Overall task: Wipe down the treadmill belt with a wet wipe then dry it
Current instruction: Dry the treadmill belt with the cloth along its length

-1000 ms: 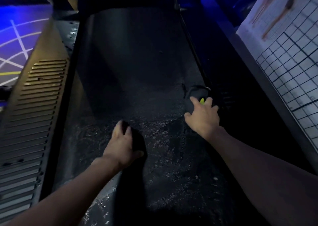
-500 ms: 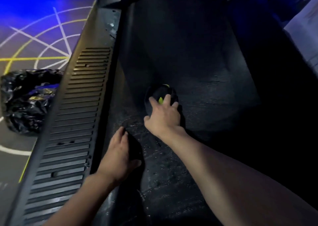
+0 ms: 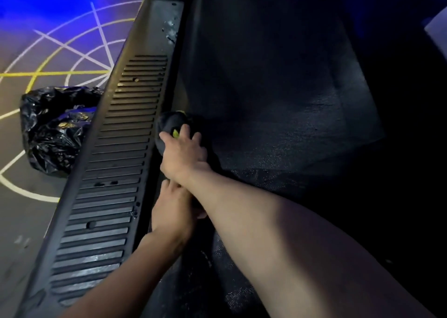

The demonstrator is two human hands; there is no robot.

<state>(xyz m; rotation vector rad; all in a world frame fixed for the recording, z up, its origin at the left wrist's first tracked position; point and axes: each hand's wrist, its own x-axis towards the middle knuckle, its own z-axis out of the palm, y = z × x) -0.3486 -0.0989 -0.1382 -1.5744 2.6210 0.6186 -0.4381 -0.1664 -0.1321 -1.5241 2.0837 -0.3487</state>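
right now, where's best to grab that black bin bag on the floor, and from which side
Probably the crumpled rim at the top of the black bin bag, coming from above. It sits slumped with its mouth open upward, and the ribbed side rail covers one edge in this view.

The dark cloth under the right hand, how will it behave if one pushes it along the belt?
The dark cloth is bunched into a rounded mound under the right hand, so it is probably floppy and light. It would likely slide rather than roll, though the belt looks grainy and may drag it.
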